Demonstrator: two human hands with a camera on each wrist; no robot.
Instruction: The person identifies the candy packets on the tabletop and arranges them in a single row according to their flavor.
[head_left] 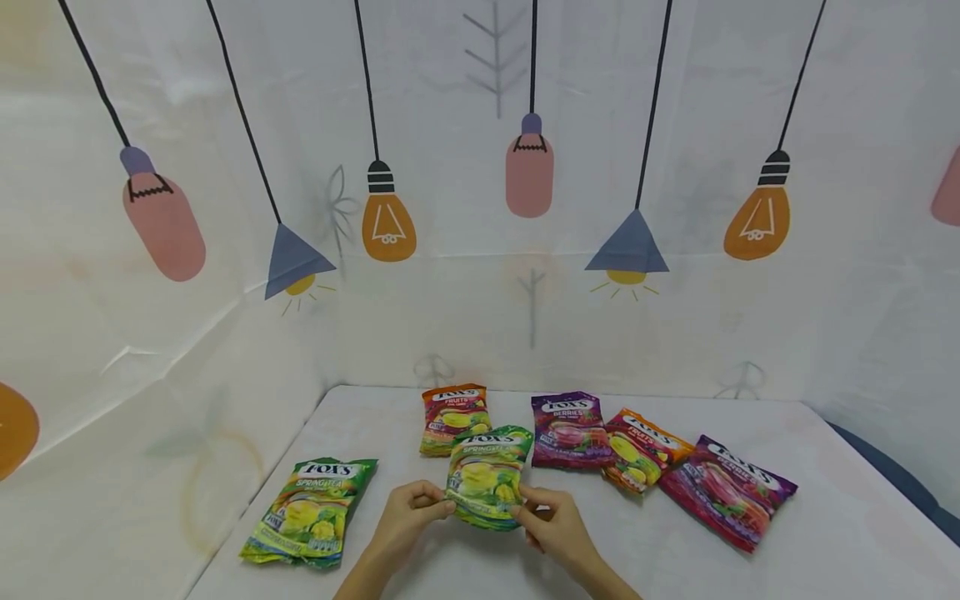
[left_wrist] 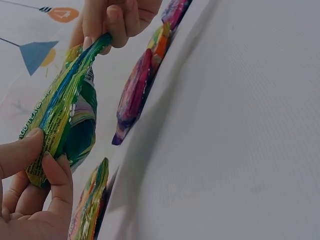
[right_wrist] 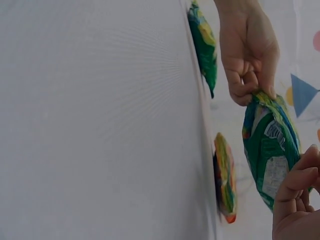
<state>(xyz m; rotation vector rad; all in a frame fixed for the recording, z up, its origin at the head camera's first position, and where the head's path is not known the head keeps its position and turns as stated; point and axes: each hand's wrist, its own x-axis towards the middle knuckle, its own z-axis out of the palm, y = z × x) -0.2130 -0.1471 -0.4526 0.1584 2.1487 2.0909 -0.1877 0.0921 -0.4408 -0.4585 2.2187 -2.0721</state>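
Observation:
A green and yellow Fox's Spring Tea candy bag (head_left: 487, 477) is held up in front of me by its lower corners. My left hand (head_left: 414, 515) pinches the left corner between thumb and fingers, and my right hand (head_left: 553, 523) pinches the right one. In the right wrist view the bag's dark green back (right_wrist: 270, 155) with a barcode faces that camera, raised off the table. Part of an orange Fox's Fruits bag (head_left: 454, 417) is covered by the held bag in the head view.
Another Spring Tea bag (head_left: 309, 512) lies at the left on the white table (head_left: 675, 567). To the right lie a purple Berries bag (head_left: 570, 431), an orange Fruits bag (head_left: 641, 450) and a second Berries bag (head_left: 727, 492), close together. A lamp-printed cloth (head_left: 465, 325) stands behind.

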